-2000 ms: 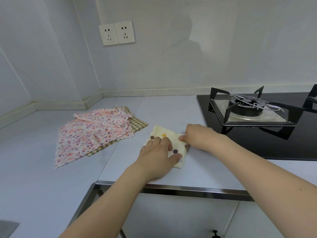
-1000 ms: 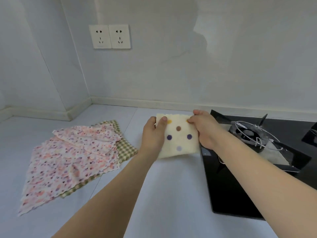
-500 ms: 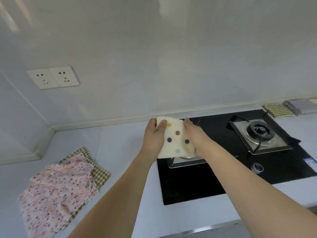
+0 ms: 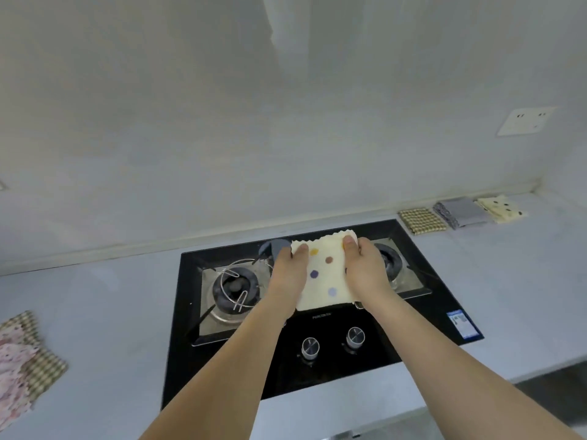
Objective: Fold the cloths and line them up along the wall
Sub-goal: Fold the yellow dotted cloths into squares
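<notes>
Nearest the camera, two bare forearms reach out over the front edge of the tabletop (image 4: 95,312) and across the black gas hob (image 4: 413,312). Its two control knobs (image 4: 332,342) sit just beyond the arms, and above them a small line of white lettering is printed on the glass, too blurred to read. A blue label (image 4: 461,323) near the hob's right front corner is equally unreadable.

Further out, the left hand (image 4: 289,274) and the right hand (image 4: 362,268) each close their grip on a side edge of the folded cream cloth with coloured dots (image 4: 324,277), thumbs on top, holding it flat in the air above the middle of the hob, between the two burners.

To do the carry well, I would keep both grips pinched through all the layers so the fold does not open, hold the cloth level and clear of the burner's wire stand (image 4: 236,289), and move it right towards the wall.

At the far right, three folded cloths already lie in a row against the wall: a checked cloth (image 4: 421,220), a grey cloth (image 4: 460,211) and a cream dotted cloth (image 4: 502,208). The free spot appears to be just left of the checked one; setting it down square, edge beside edge, would keep the line tidy.

At the far left, a floral cloth (image 4: 12,369) on a second checked cloth (image 4: 47,366) waits unfolded
</notes>
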Demonstrator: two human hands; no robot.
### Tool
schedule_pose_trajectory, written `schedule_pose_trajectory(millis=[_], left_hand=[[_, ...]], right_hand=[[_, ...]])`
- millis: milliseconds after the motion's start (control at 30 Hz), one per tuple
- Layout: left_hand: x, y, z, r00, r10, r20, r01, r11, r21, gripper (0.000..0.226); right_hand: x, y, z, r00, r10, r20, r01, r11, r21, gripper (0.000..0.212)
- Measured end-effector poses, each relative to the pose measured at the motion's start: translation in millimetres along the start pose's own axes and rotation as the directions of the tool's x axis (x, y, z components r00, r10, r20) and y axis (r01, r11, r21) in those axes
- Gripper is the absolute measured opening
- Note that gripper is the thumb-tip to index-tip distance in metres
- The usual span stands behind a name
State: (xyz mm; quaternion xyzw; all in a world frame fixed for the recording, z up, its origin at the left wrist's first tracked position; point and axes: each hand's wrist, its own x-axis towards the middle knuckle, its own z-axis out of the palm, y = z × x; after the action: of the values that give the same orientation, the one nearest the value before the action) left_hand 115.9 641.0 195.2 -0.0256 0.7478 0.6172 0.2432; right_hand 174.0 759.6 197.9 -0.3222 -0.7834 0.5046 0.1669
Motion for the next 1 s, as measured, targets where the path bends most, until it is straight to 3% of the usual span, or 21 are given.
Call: schedule_pose_trajectory(millis=[133, 433, 667, 733, 833, 900, 1000], left_hand=[[11, 4, 60, 1.0, 0.007, 0.014, -0.007, 1.0, -0.02, 0.025], [57, 24, 217, 0.989, 0.111, 0.1, -0.125, 0.981, 0.151, 0.02], [71, 46, 342, 0.989, 0.138, 0.044, -0.143, 0.977, 0.159, 0.018], [74, 52, 369, 0.991, 0.13, 0.043, -0.135, 0.977, 0.167, 0.017], [91, 60, 402, 0.992, 0.12, 0.044, -0.125, 0.981, 0.149, 0.014], [108, 63, 428, 0.99, 0.126, 0.066, -0.135, 0.98, 0.146, 0.013], [136, 66, 476, 0.99, 0.106, 0.096, -0.12, 0.981, 0.153, 0.009]], right_hand=[[38, 26, -37, 0.998, 0.067, -0.005, -0.067, 0.996, -0.056, 0.037], [133, 101, -153, 0.982, 0.151, -0.115, -0.159, 0.985, -0.064, 0.04], [209, 148, -248, 0.983, 0.181, -0.038, -0.184, 0.98, -0.076, 0.041], [226, 155, -270, 0.959, 0.281, 0.018, -0.281, 0.96, -0.016, 0.043], [250, 168, -299, 0.852, 0.489, 0.185, -0.517, 0.843, 0.152, 0.04], [264, 179, -320, 0.792, 0.531, 0.301, -0.605, 0.747, 0.275, 0.028], [293, 202, -358, 0.792, 0.529, 0.304, -0.61, 0.69, 0.388, 0.017]])
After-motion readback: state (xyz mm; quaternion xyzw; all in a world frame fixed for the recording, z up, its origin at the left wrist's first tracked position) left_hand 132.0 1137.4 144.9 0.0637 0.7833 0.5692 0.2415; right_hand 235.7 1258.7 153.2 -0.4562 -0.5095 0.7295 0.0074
